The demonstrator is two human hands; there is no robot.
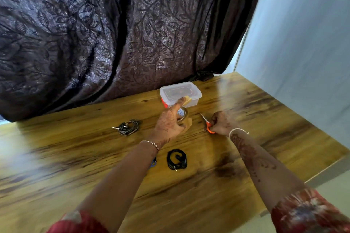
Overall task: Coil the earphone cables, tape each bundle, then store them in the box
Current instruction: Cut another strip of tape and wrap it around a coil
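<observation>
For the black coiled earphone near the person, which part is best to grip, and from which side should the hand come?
Pinch the black coiled earphone across the thick band of loops on its far-left arc, coming from above. It lies flat on the table, so a top pinch probably keeps the strands together. Avoid the plug end at the near edge, which would likely pull the coil loose.

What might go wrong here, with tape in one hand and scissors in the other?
The strip pulled from the tape roll by the left hand hangs loose and might stick to itself or the fingers. The right hand holds the orange scissors with the blades pointing toward the left hand, so a hasty cut could nick skin. The black coil near the forearms may get nudged and unwind.
</observation>
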